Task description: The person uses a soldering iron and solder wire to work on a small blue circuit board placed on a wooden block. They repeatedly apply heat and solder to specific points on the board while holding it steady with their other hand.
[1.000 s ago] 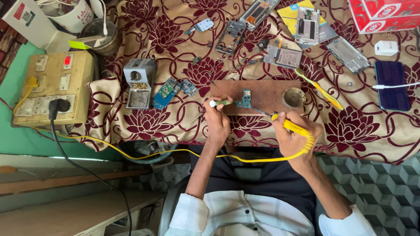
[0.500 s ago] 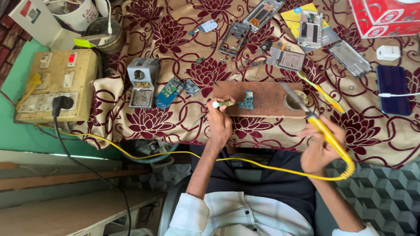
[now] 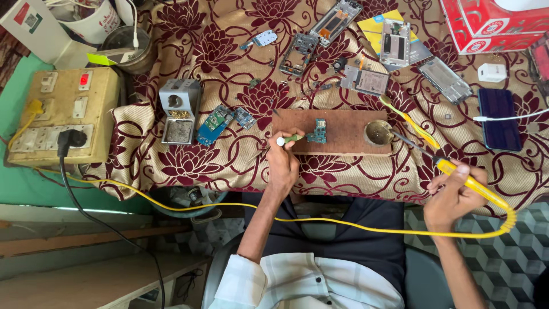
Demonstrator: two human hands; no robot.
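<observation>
Far left: beige switchboard (image 3: 63,117) on the green ledge, black plug seated, its cord running down off the bench. Beside it on the floral cloth (image 3: 229,68): grey soldering-iron stand (image 3: 179,110), then two loose blue-green circuit boards (image 3: 220,121).

Centre: wooden work block (image 3: 337,131) with a small circuit board (image 3: 318,131) lying on it, left of middle. The left hand (image 3: 283,163) is at the block's left edge, fingers closed on a thin green-handled tool (image 3: 293,138) whose tip touches the board. Compared with one second ago, this hand and the board have not shifted; the board remains pinned in place.

Right: round flux tin (image 3: 378,133) at the block's right end. The right hand (image 3: 454,194) is clamped around the yellow soldering iron (image 3: 457,174). One second ago the iron was close in by the left hand, near the board; half a second ago it had swung out right; now the tip rests at the tin's edge, well apart from the board. Judgement: the tip is being dressed or loaded between joints, so soldering on the board is paused, not finished. Yellow coiled cord (image 3: 343,222) trails across the lap.

Behind the block: phone frames and a dark phone (image 3: 498,118), untouched.
</observation>
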